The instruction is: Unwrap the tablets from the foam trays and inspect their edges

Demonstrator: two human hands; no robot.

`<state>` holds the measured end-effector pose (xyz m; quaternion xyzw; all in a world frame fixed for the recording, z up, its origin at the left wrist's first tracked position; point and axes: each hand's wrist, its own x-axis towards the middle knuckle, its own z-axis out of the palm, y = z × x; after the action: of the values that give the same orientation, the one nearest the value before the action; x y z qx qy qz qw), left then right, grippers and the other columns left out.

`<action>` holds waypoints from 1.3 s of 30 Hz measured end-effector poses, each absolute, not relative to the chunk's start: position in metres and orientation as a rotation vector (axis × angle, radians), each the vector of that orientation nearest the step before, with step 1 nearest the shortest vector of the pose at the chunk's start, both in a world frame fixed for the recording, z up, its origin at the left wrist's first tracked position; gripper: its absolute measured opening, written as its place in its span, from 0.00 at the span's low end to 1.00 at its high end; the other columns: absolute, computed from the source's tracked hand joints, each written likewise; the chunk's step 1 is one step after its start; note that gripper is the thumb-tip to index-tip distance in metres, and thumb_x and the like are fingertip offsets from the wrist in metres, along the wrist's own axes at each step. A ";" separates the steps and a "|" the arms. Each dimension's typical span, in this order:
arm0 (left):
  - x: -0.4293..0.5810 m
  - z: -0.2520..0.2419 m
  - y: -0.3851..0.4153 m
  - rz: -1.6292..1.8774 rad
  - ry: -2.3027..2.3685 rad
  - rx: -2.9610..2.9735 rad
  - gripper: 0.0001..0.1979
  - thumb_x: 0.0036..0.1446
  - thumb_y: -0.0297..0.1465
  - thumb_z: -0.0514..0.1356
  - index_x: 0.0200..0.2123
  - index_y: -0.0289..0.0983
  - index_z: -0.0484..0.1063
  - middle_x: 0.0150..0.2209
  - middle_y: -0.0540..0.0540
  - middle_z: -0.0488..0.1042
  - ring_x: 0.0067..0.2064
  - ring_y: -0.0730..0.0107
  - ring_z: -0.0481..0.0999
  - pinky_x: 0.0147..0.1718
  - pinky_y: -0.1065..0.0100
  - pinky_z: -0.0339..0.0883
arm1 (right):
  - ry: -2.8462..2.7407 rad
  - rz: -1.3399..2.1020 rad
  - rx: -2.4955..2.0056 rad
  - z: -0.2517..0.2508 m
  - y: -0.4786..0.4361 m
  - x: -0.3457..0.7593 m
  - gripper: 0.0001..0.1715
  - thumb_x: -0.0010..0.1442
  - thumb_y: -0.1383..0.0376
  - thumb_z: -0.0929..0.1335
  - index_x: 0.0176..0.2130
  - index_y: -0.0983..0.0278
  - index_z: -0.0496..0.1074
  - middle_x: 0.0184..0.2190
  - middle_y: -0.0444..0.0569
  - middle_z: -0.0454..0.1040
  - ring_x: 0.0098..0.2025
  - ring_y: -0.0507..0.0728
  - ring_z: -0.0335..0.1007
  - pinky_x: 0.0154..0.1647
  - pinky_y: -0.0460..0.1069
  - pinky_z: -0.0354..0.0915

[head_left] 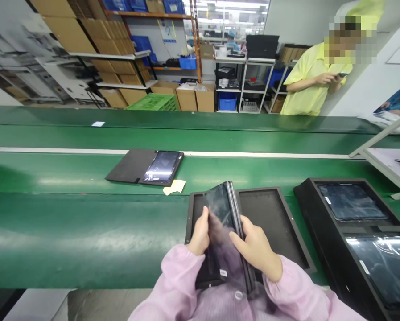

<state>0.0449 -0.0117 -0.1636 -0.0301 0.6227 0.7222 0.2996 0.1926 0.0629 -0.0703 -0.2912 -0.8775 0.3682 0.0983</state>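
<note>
Tablet (219, 209) in black folio case (208, 274)

The person's sleeves (176, 278) are pale pink, and the smock front (220, 305) shows fine lilac ribbing. The held tablet (220, 209) is glossy black, its screen dark. The foam tray (293, 227) beneath it is black, and the conveyor belt (86, 232) is deep green with 1 white stripe (69, 150). The paper note (175, 187) is pale yellow, the co-worker's shirt (307, 80) yellow-green, and the shelf crates (188, 62) bright blue.
</note>
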 end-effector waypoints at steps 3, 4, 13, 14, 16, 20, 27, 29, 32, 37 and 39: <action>0.053 -0.163 0.006 1.949 1.824 0.033 0.21 0.49 0.36 0.63 0.47 0.34 0.70 0.56 0.35 0.66 0.61 0.54 0.59 0.61 0.54 0.47 | -2.770 0.910 -0.980 -0.061 0.055 0.182 0.21 0.57 0.63 0.63 0.50 0.66 0.64 0.33 0.53 0.77 0.34 0.62 0.75 0.34 0.51 0.63; 0.054 -0.159 0.010 1.972 1.861 0.124 0.24 0.50 0.34 0.62 0.51 0.35 0.67 0.60 0.38 0.62 0.64 0.59 0.53 0.63 0.58 0.41 | -2.799 0.890 -0.984 -0.064 0.054 0.179 0.22 0.57 0.62 0.64 0.50 0.66 0.64 0.33 0.53 0.77 0.35 0.63 0.75 0.34 0.51 0.63; 0.023 -0.123 0.014 2.047 1.664 0.487 0.22 0.53 0.31 0.56 0.52 0.35 0.67 0.54 0.42 0.70 0.57 0.60 0.66 0.57 0.61 0.56 | -2.223 1.508 -0.760 -0.101 0.077 0.128 0.15 0.58 0.58 0.62 0.42 0.64 0.67 0.35 0.49 0.72 0.26 0.51 0.67 0.28 0.47 0.64; 0.021 -0.123 0.014 2.044 1.637 0.479 0.21 0.52 0.31 0.57 0.51 0.35 0.68 0.53 0.42 0.71 0.55 0.60 0.67 0.56 0.61 0.57 | -2.146 1.578 -0.758 -0.102 0.083 0.118 0.18 0.57 0.58 0.63 0.46 0.63 0.65 0.40 0.50 0.71 0.24 0.50 0.65 0.24 0.46 0.64; 0.017 -0.124 0.013 2.032 1.568 0.458 0.20 0.50 0.31 0.58 0.49 0.35 0.70 0.51 0.42 0.72 0.52 0.59 0.70 0.54 0.60 0.59 | -2.031 1.739 -0.778 -0.101 0.095 0.101 0.25 0.54 0.58 0.64 0.51 0.62 0.63 0.44 0.51 0.69 0.20 0.48 0.62 0.18 0.46 0.62; 0.012 -0.121 0.013 2.033 1.496 0.460 0.19 0.46 0.30 0.60 0.44 0.35 0.71 0.47 0.42 0.73 0.50 0.59 0.71 0.52 0.60 0.62 | -1.933 2.009 -0.756 -0.098 0.111 0.082 0.25 0.53 0.57 0.65 0.48 0.64 0.66 0.26 0.44 0.69 0.16 0.48 0.59 0.14 0.44 0.60; 0.009 -0.115 0.010 2.028 1.502 0.472 0.16 0.46 0.30 0.61 0.41 0.36 0.71 0.44 0.43 0.71 0.46 0.62 0.72 0.49 0.61 0.64 | -1.858 2.089 -0.761 -0.098 0.109 0.084 0.23 0.51 0.58 0.67 0.46 0.64 0.67 0.24 0.42 0.69 0.17 0.48 0.60 0.15 0.44 0.62; 0.009 -0.115 0.010 2.026 1.500 0.453 0.16 0.46 0.30 0.61 0.41 0.36 0.71 0.43 0.44 0.72 0.46 0.62 0.72 0.48 0.62 0.64 | -1.852 2.096 -0.766 -0.097 0.108 0.084 0.23 0.51 0.59 0.67 0.46 0.64 0.67 0.23 0.42 0.69 0.17 0.48 0.60 0.16 0.44 0.62; 0.007 -0.113 0.009 2.015 1.486 0.422 0.16 0.44 0.29 0.61 0.40 0.36 0.70 0.40 0.45 0.73 0.43 0.64 0.73 0.44 0.63 0.66 | -1.873 2.098 -0.762 -0.095 0.107 0.082 0.22 0.51 0.60 0.67 0.45 0.64 0.67 0.21 0.41 0.68 0.16 0.48 0.60 0.16 0.44 0.62; 0.004 -0.110 0.007 2.003 1.474 0.448 0.15 0.44 0.29 0.61 0.39 0.36 0.70 0.39 0.45 0.74 0.44 0.62 0.73 0.46 0.62 0.65 | -1.854 2.108 -0.761 -0.094 0.106 0.081 0.20 0.51 0.60 0.67 0.44 0.64 0.67 0.20 0.40 0.67 0.16 0.48 0.60 0.16 0.44 0.62; 0.004 -0.111 0.007 1.997 1.475 0.445 0.15 0.45 0.29 0.62 0.40 0.36 0.70 0.39 0.45 0.74 0.44 0.62 0.73 0.46 0.62 0.65 | -1.878 2.088 -0.766 -0.094 0.106 0.081 0.20 0.51 0.61 0.67 0.44 0.63 0.67 0.21 0.40 0.67 0.17 0.49 0.60 0.16 0.45 0.62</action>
<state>0.0040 0.0070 -0.1105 0.1680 0.5570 0.7540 0.3049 0.0815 0.1059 -0.0942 -0.2612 -0.6410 0.7125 0.1149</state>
